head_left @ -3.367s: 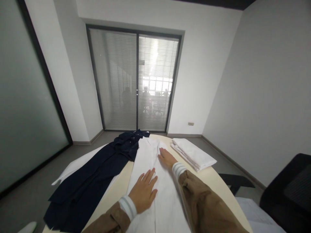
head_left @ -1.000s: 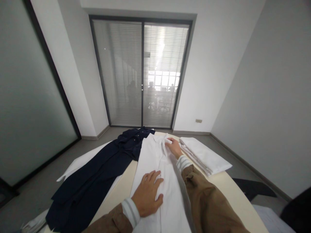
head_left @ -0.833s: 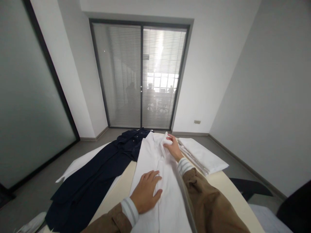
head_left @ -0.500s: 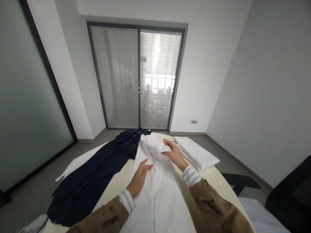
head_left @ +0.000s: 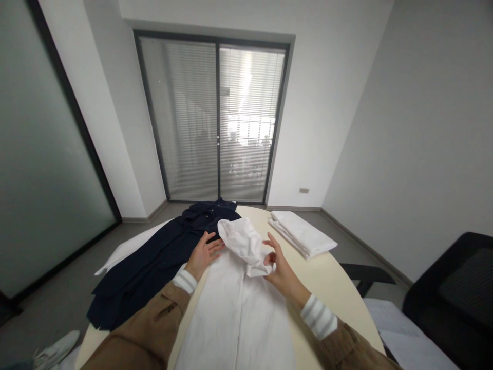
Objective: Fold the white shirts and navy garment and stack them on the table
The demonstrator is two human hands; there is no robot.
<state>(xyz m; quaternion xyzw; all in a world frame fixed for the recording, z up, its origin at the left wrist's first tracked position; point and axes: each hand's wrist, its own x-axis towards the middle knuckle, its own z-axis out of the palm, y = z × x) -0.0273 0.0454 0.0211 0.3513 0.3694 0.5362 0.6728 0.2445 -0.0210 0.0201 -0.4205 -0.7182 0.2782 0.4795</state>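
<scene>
A long white garment (head_left: 234,313) lies lengthwise in front of me, a straight line running down its middle. Its far end is turned back toward me in a crumpled fold (head_left: 244,241). My right hand (head_left: 275,264) pinches the right edge of that fold between thumb and fingers. Beside the fold's left edge is my left hand (head_left: 204,252), palm turned inward and fingers spread; its fingertips come close to the cloth, and I cannot tell if they touch. Dark navy clothing (head_left: 154,267) with small buttons is spread along the left.
A folded white cloth (head_left: 302,234) rests on the round cream table (head_left: 335,288) at the far right. More white cloth (head_left: 131,246) shows beyond the navy clothing. A black chair (head_left: 454,288) stands at the right. At lower left a white shoe (head_left: 57,349) is on the floor.
The garment's far end has been folded back toward me. My right hand has drawn nearer with the edge; my left hand has moved left and opened out beside the fold.
</scene>
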